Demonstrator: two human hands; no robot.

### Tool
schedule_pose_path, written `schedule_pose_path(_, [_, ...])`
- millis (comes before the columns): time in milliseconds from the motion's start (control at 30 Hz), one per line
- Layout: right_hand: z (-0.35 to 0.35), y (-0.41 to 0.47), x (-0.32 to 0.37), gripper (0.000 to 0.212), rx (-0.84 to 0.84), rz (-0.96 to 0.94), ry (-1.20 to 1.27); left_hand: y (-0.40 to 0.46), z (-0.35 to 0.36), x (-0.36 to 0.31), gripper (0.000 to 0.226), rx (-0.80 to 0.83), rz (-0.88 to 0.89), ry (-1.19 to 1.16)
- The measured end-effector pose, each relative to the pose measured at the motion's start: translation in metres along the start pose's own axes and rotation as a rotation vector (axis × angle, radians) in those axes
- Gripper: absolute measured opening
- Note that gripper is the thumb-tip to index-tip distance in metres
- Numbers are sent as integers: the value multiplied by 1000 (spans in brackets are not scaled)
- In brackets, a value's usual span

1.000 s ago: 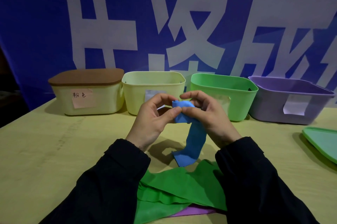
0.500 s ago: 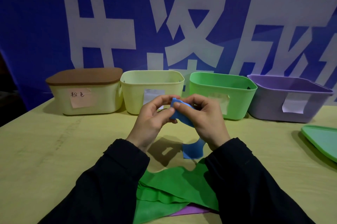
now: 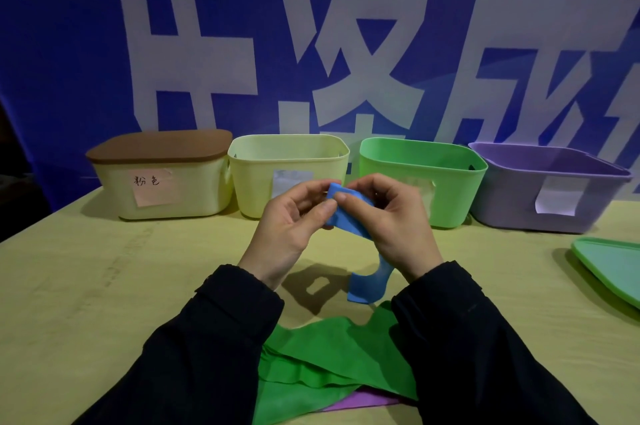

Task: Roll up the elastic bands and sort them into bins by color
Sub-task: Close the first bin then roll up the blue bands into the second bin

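Both hands held up at centre frame, above the worktop (image 3: 86, 286). Left hand (image 3: 287, 227) and right hand (image 3: 394, 223) are each pinched shut on the blue band (image 3: 346, 216): a flat roll sits between the thumbs and fingers, and a short loose tail hangs below the right hand, its end near or on the worktop; cannot tell which.

Step in hand, as I judge it: finishing the roll. To do it well, keep the edges square, keep thumb pressure on the outer wrap so it does not spring open, and feed the tail in under light tension.

Count:
- Bins, row across mid-frame: 4. The lidded cream bin (image 3: 162, 189) at left, then the open pale yellow bin (image 3: 256, 182), green bin (image 3: 450, 189), purple bin (image 3: 512, 203).
- Loose green lid (image 3: 609, 268), right edge: 1.
- Green bands (image 3: 329, 355), lower centre: overlapping, number unclear.
- Purple band (image 3: 363, 402), under the green: 1 showing.
- Blue: 1.
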State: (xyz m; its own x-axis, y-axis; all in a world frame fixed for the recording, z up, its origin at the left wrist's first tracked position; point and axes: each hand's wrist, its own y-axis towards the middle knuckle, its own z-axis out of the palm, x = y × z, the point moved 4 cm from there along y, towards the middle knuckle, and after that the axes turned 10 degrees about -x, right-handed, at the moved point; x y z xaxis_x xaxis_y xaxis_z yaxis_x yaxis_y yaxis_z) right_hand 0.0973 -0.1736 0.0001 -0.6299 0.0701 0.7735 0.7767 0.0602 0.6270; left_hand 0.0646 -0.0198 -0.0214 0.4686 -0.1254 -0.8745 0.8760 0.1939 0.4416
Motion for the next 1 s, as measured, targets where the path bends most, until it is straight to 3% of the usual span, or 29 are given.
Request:
schedule_pose_path(200, [-4, 4, -3, 4, 84, 79, 76, 1, -2, -1, 31, -23, -11, -29])
schedule_pose_path(433, [-4, 4, -9, 22, -44, -14, -35, 0, -2, 0, 31, -26, -9, -63])
schedule_pose_path(633, [-1, 3, -10, 13, 41, 78, 43, 0, 1, 0, 32, -80, -61, -187])
schedule_pose_path(767, [-1, 2, -6, 7, 40, 45, 44, -1, 1, 2, 23, -83, -48, -124])
schedule_pose_path(1000, [4, -2, -4, 7, 30, -47, -9, 0, 0, 5, 27, -40, -20, -9])
